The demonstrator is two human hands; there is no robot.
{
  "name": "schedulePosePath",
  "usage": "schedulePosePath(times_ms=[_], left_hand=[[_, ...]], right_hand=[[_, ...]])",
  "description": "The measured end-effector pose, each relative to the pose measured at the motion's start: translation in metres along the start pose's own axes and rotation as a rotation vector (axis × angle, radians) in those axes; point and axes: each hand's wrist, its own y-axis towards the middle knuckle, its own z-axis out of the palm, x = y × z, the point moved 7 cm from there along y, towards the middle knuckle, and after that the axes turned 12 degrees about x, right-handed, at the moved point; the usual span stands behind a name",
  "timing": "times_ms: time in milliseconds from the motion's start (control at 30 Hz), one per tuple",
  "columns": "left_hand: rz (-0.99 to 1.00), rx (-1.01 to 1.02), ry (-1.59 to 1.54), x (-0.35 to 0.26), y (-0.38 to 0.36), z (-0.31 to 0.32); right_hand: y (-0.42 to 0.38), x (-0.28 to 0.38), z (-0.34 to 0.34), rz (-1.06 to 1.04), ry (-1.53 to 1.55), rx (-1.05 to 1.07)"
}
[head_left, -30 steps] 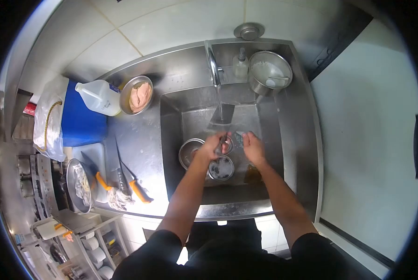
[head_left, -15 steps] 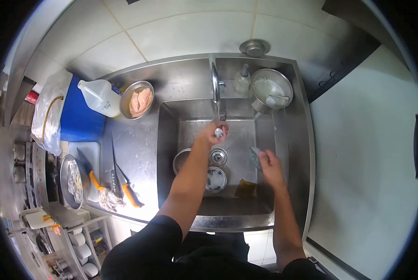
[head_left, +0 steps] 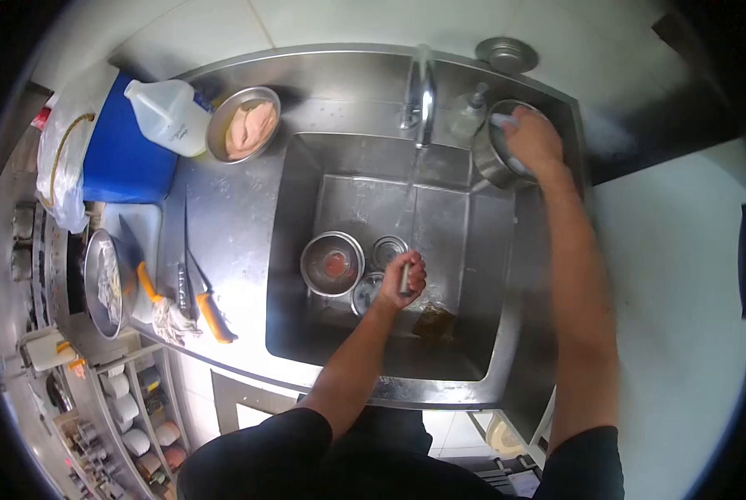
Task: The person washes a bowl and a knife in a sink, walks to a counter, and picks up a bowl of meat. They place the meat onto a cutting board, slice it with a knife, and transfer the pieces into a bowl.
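Since half a second ago: right hand [head_left: 533, 140] has left the sink basin and gone up to the steel pot [head_left: 499, 158] on the back ledge; left hand [head_left: 406, 279] has dropped from under the tap to the middle of the sink [head_left: 489, 275].
Left fingers: closed round a small metal utensil [head_left: 404, 278], held over the small bowls [head_left: 373, 287] on the sink floor, beside the larger steel bowl [head_left: 332, 264].
Right fingers: curled over the pot's rim, something pale under them; whether they grip it I cannot tell.
Water: faucet [head_left: 424, 92] is running, with the stream falling between the hands.
Slip risk: a wet utensil in a one-handed grip could drop onto the bowls and clatter or chip.
Tip risk: the pot sits near the ledge's edge; a pull at its rim could tilt it into the basin.
Splash risk: an unattended stream may spatter toward the bowl of raw meat [head_left: 244, 129] and knives [head_left: 198, 292] on the counter [head_left: 223, 217].
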Motion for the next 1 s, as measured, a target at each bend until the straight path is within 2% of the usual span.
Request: schedulePosePath(times_ms=[100,233,467,633,667,767,867,967,1000], left_hand=[[0.185,0.195,-0.376,-0.017,-0.008,0.055],[0.141,0.288,-0.445,-0.019,-0.005,0.075],[0.004,0.491,-0.388,0.009,-0.023,0.132],[-0.078,0.566,-0.27,0.02,-0.037,0.149],[-0.132,0.541,-0.214,0.019,-0.04,0.148],[-0.231,0.445,-0.101,0.011,-0.041,0.147],[-0.405,0.065,0.416,-0.009,-0.063,0.138],[-0.557,-0.276,1.205,-0.051,-0.113,0.165],[-0.591,-0.228,1.241,-0.059,-0.131,0.162]], right_hand=[[0.007,-0.011,0.002,0.065,0.043,0.041],[0.021,-0.037,0.011,0.099,0.03,0.117],[0.028,-0.059,0.028,0.132,0.054,0.219],[0.028,-0.066,0.032,0.023,0.107,0.077],[0.028,-0.064,0.031,-0.023,0.113,0.048],[0.032,-0.046,0.03,0.014,0.064,0.151],[0.043,-0.043,0.048,-0.06,0.018,0.118],[0.066,-0.058,0.088,-0.194,-0.001,0.191],[0.075,-0.063,0.095,-0.205,0.001,0.198]])
